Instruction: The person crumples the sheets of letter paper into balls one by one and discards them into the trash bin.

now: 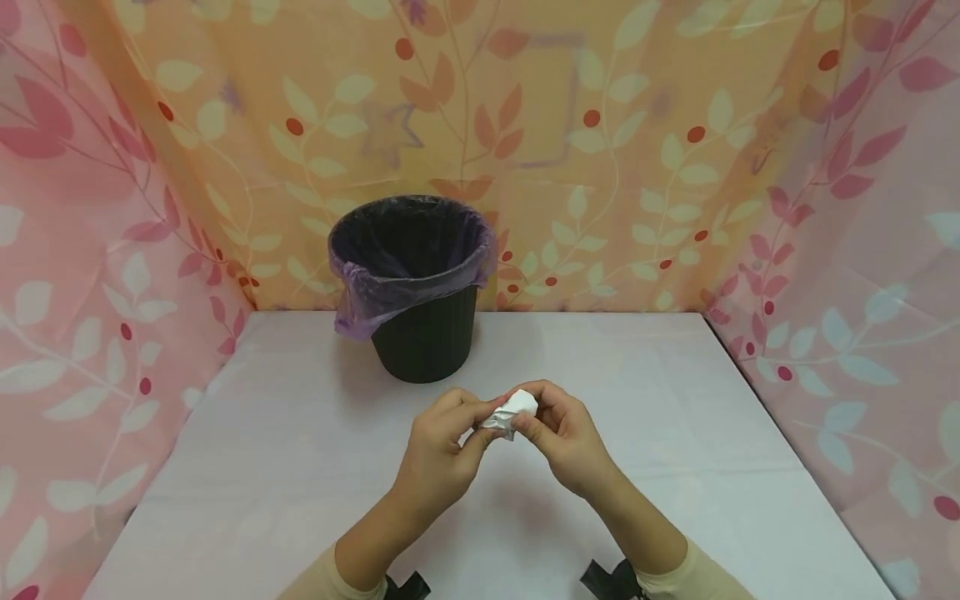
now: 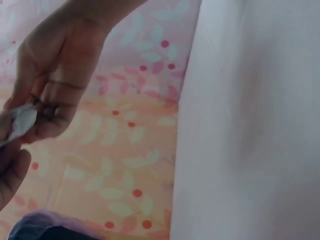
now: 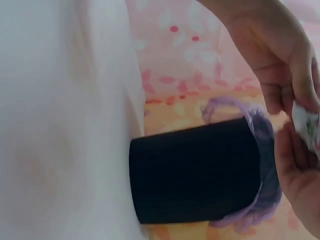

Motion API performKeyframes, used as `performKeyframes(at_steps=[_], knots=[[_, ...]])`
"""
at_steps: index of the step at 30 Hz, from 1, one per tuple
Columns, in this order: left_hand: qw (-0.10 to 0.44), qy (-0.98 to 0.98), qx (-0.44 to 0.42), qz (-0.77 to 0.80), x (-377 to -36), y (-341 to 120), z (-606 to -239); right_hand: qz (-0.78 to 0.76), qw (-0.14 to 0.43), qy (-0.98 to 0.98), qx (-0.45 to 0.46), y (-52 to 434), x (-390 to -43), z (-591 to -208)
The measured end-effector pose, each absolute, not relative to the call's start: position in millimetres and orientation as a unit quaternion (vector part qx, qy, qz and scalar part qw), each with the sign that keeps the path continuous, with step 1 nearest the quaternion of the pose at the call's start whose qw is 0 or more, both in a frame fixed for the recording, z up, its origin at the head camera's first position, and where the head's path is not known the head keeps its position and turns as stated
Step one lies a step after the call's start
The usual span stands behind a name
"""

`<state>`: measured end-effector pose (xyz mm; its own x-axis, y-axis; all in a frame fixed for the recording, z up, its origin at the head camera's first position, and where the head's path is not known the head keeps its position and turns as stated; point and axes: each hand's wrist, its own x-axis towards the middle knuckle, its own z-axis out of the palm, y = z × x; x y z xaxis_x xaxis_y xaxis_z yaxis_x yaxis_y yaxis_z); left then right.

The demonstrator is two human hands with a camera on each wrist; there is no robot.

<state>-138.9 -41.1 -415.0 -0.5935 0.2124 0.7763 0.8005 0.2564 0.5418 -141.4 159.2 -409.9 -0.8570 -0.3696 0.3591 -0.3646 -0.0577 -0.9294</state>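
Two hands pinch one small white paper ball (image 1: 512, 412) between them. The left hand (image 1: 438, 454) holds it at 9 o'clock, and the right hand (image 1: 564, 433) holds it at 3 o'clock. The ball is up in the air above the white table (image 1: 262, 467). At 12 o'clock stands one black bin (image 1: 423, 333) with one purple bag (image 1: 375, 287) inside it.
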Motion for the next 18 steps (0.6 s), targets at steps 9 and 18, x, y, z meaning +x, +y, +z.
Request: performKeyframes(at_steps=[9, 18], knots=[[0.250, -0.705, -0.298, -0.593, -130, -41, -407, -0.651, -0.055, 0.700, -0.287, 158, -139, -401], [-0.033, -0.658, -0.312, -0.685, -138, -59, -399, -0.668, 0.085, 0.676, -0.299, 189, -154, -391]])
